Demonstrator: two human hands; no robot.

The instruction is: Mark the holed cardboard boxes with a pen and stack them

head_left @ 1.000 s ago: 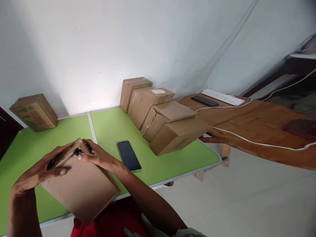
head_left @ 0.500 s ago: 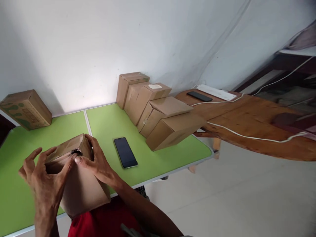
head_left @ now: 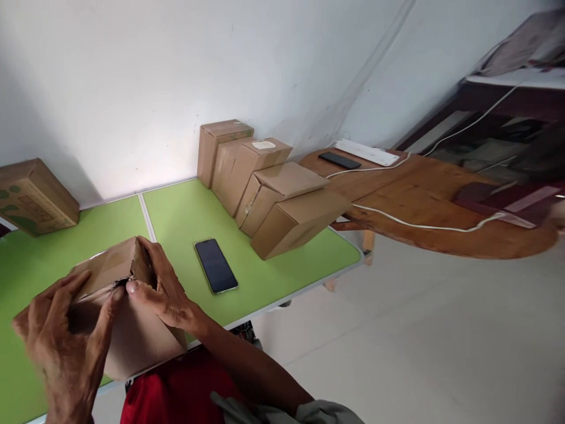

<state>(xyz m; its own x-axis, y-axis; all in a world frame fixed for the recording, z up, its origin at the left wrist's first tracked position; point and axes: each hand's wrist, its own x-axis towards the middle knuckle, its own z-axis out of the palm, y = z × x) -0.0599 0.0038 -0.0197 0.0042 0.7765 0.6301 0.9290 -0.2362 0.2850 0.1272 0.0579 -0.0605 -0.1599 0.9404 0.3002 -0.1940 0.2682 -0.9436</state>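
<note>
A brown cardboard box point(head_left: 143, 333) stands at the near edge of the green table, close to my body. Along its top edge, near the right corner, a dark torn gap point(head_left: 121, 283) shows. My left hand point(head_left: 66, 330) grips the box from the left, fingers on the top face and thumb at the gap. With its fingers wrapped around the right side, my right hand point(head_left: 165, 288) holds the corner, its thumb pressed just right of the gap. The box's far side is hidden.
A smartphone point(head_left: 216, 265) lies on the green table point(head_left: 174, 212). Behind it stands a row of several cardboard boxes point(head_left: 300, 227). Another printed box point(head_left: 39, 197) is at the left by the wall. A wooden table point(head_left: 419, 206) with a cable and a dark phone point(head_left: 339, 160) adjoins at right.
My left thumb has shifted away from the right thumb, and the left fingers rest lower on the box. The gap's edge looks different. The whole view has shifted slightly.
</note>
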